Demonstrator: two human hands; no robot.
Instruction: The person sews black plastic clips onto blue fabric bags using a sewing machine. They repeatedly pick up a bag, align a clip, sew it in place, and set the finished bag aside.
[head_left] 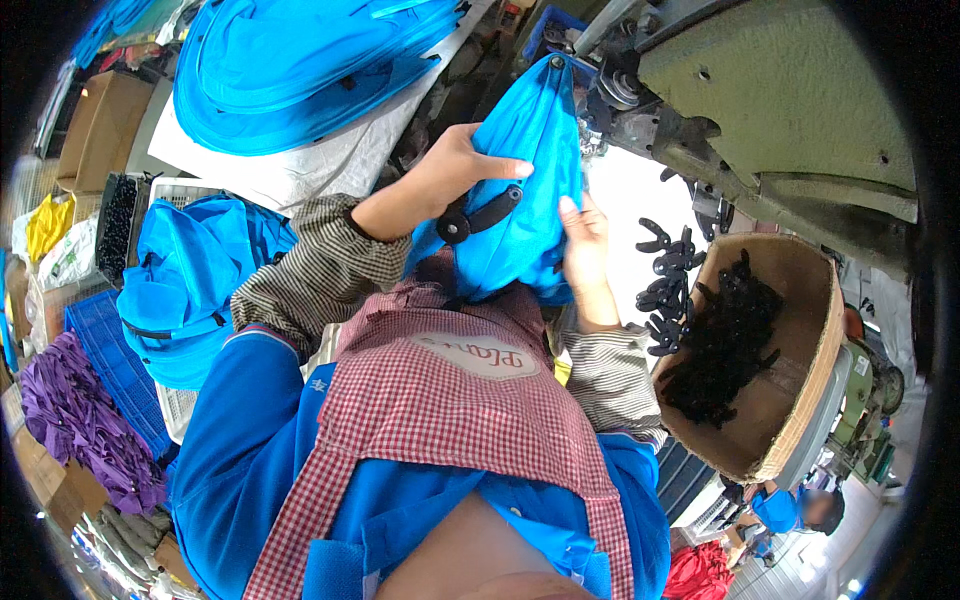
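Observation:
A piece of blue fabric is stretched in front of my chest, its narrow tip reaching up to a small metal fastener at the machine. My left hand pinches its left side, thumb lying on top and the other fingers behind the cloth. At the right edge, my right hand grips the same fabric with the thumb in front; its other fingers are partly hidden. Just below my left thumb, a black plastic piece with a round end lies against the cloth.
A large green machine stands at the upper right. Below it, a cardboard box holds many black plastic parts, with several more on the white surface beside it. Blue fabric stacks and purple cloth strips lie leftward.

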